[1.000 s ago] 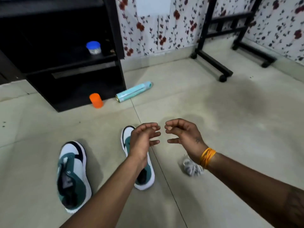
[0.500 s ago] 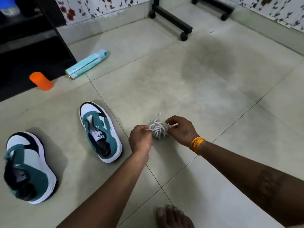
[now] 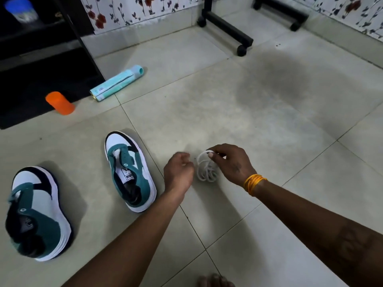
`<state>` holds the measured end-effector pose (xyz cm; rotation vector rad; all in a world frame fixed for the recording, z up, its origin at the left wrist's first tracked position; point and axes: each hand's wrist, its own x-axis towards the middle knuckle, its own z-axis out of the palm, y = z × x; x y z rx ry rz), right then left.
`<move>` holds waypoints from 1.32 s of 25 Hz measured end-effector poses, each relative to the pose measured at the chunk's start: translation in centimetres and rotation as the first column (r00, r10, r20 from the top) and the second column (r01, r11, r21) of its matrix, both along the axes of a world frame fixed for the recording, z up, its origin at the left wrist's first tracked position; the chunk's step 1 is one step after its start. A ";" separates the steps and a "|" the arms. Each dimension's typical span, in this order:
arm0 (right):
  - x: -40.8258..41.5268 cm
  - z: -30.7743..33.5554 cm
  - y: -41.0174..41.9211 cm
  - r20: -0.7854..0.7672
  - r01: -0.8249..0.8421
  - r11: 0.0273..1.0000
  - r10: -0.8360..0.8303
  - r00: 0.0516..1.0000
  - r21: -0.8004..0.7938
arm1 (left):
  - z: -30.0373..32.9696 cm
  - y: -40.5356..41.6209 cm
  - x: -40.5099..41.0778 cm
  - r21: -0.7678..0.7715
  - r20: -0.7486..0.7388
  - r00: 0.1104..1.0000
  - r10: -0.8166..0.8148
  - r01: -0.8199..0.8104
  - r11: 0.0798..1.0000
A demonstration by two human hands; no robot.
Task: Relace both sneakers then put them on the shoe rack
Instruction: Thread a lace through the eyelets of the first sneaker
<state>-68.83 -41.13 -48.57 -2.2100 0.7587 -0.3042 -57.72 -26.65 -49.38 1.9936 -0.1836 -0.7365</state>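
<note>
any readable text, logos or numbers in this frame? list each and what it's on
"PUMA" with a cat logo, seen upside down: on the white tongue label of the near sneaker.
Far-left sneaker: mark inside the heel is too blurred to read.
Teal spray can lying on the floor: print along its body is too small to read.
Orange cup and blue-lidded jar: no text visible.
</note>
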 end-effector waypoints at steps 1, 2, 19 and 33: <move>0.6 0.9 -0.2 0.048 -0.019 0.999 0.017 0.999 0.034 | 0.7 -0.2 1.0 -0.024 0.071 0.994 -0.084 0.086 0.996; 1.1 1.8 -0.3 0.089 -0.039 0.997 0.032 0.996 0.074 | 1.5 -0.4 1.8 -0.064 0.103 0.980 -0.167 0.174 0.983; 6.5 7.5 3.7 0.195 -0.264 0.832 0.191 0.962 0.488 | 9.1 3.9 8.1 -0.008 0.147 0.953 -0.264 0.268 0.963; 6.0 5.9 4.0 0.202 -0.100 0.796 -0.028 0.979 0.597 | 8.8 3.8 7.1 0.143 0.104 0.886 -0.453 0.437 0.888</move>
